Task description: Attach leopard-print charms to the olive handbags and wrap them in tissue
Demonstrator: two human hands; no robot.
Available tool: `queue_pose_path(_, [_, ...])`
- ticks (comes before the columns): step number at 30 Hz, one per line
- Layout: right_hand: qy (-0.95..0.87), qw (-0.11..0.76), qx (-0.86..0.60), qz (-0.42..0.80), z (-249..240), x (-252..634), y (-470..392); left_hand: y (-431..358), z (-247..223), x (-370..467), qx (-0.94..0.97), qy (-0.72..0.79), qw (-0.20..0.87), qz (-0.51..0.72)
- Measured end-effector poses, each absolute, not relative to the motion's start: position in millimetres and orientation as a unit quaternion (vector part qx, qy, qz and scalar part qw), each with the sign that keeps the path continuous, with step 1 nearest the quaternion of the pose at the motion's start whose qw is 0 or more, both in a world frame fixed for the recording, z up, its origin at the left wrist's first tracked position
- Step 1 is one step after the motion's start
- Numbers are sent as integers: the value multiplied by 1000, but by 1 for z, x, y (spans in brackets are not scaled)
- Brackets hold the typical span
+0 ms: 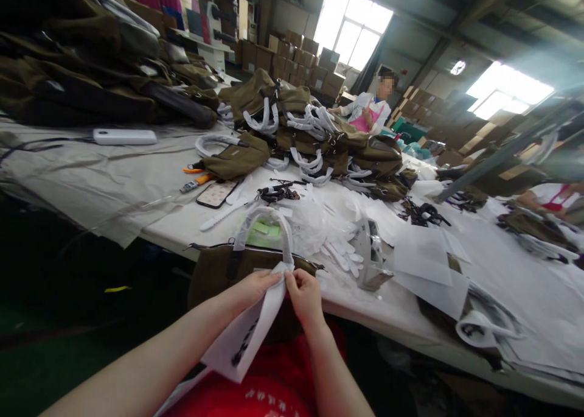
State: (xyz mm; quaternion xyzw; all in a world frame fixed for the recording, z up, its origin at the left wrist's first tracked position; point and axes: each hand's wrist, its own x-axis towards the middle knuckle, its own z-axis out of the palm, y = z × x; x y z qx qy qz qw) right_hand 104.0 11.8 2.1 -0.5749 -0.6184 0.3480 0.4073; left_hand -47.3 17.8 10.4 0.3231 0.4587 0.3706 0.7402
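An olive-brown handbag (212,268) with a zipped top rests at the table's front edge, close to my body. White wrapping covers its upright handle (288,231). At the handle's right base, my left hand (262,281) pinches a white paper strip (269,316). My right hand (305,292) is closed on the same strip, its thumb and fingertips almost touching the left ones. The strip hangs down over my red top, and dark marks show on it. My hands hide the exact spot where strip and handle meet.
Behind the bag lie crumpled clear plastic (310,222), white gloves (342,255) and a metal tape dispenser (370,255). A phone (216,193) and an orange-handled cutter (197,183) lie left. More olive bags (319,140) are piled behind; a person (367,109) stands beyond.
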Motion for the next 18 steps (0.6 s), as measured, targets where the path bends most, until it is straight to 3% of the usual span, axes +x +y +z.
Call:
queue_pose_path(4, [-606,413,-616,287,13,107,9,16,6,-43,288,446,759,376])
queue_pose_path(10, [-625,360,-590,363,25,107,12,13,15,-41,245,403,802,367])
queue_pose_path(14, [-611,317,-608,395,27,108,14,8,20,-42,306,439,766,357])
queue_pose_path(18, [-606,328,-622,373,27,108,11,7,16,-43,363,450,730,364])
